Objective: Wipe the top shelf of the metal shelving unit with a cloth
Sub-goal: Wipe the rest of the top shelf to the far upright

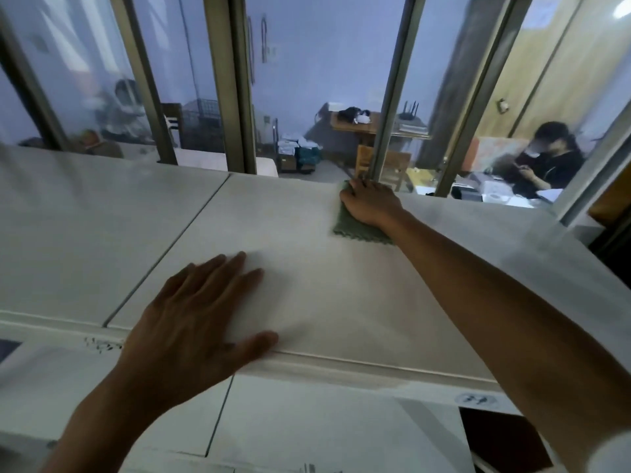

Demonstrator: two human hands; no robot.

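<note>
Two hands on the top shelf (290,302), a pale flat metal surface with a seam running diagonally on its left part. Right hand (370,203) reaches to the far edge, by the window frame (386,131), and lies on the green cloth (351,227). Fingers look pressed down flat over the cloth; whether the fingertips curl into its far edge cannot be told from here. Cloth sits at the back of the shelf, right of centre, its near scalloped edge showing below the wrist. Left hand (201,315) is spread, palm down, near the front lip, fingers straight, holding nothing; probably bracing.

Judgement: wipe in progress at the far reach.

Risks:
- Arm near full extension, so downward pressure is likely weak; the cloth may skid or bunch and leave streaks.
- Cloth at the back edge could slip off behind the shelf.
- Left hand resting on the surface may leave prints there.
</note>
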